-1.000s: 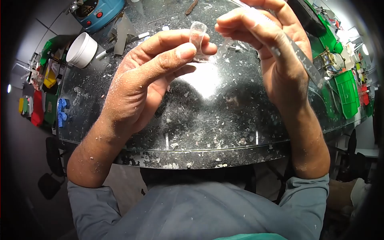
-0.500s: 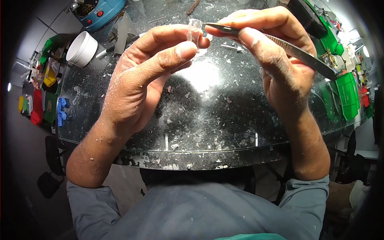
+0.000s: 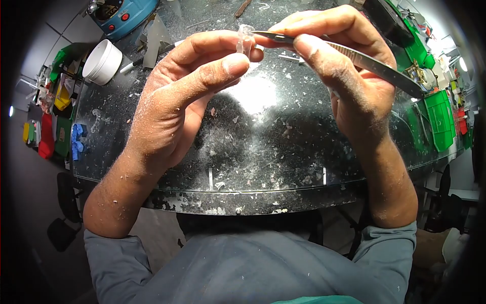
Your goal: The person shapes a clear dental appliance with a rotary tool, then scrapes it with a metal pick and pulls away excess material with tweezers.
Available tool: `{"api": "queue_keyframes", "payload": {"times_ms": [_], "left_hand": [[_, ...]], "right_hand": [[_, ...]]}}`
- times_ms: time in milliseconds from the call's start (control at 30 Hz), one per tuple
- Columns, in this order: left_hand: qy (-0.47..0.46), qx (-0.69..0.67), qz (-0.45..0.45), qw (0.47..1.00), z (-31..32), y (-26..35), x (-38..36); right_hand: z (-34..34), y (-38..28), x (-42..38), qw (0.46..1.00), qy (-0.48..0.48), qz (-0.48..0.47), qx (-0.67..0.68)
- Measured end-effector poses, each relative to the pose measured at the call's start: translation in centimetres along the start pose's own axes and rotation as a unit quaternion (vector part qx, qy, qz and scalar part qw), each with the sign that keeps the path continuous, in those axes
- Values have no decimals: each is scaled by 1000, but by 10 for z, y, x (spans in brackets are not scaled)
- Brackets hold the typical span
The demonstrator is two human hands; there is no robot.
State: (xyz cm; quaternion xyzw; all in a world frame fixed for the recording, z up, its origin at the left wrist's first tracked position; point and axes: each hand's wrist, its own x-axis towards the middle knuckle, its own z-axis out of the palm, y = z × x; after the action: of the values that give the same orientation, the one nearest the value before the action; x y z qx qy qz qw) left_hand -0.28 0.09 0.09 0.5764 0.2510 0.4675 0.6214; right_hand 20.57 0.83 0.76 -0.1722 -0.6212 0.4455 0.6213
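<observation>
My left hand [image 3: 177, 93] pinches a small clear, transparent piece [image 3: 245, 38] between thumb and fingers, holding it upright above the table. In my right hand [image 3: 349, 66] is a pair of metal tweezers [image 3: 374, 67] with a ribbed grip, its back end pointing out to the right. The narrow tip reaches the upper right side of the clear piece and seems to touch it. Whether anything sits in the tip is too small to tell. White dust covers both hands.
A speckled black tabletop [image 3: 243, 162] lies below, littered with flakes. At the back left stand a white tub [image 3: 103, 62], a marker pen [image 3: 131, 66] and a blue machine [image 3: 124, 17] with red buttons. Green bins [image 3: 438, 121] line the right edge. A brown-handled tool [image 3: 243, 7] lies at the back.
My right hand has moved slightly left, bringing the tweezer tip from just beside the clear piece up to it. The clear piece has turned slightly; my left hand is almost still.
</observation>
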Motion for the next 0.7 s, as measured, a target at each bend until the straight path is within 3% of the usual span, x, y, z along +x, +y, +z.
{"api": "queue_keyframes", "payload": {"times_ms": [133,700], "left_hand": [[17,-1,-6,1000,0,-1,0],[-6,17,5,1000,-2,0,1]], "right_hand": [[1,-6,-1,998,19,59,5],[4,-8,-1,999,19,45,-8]]}}
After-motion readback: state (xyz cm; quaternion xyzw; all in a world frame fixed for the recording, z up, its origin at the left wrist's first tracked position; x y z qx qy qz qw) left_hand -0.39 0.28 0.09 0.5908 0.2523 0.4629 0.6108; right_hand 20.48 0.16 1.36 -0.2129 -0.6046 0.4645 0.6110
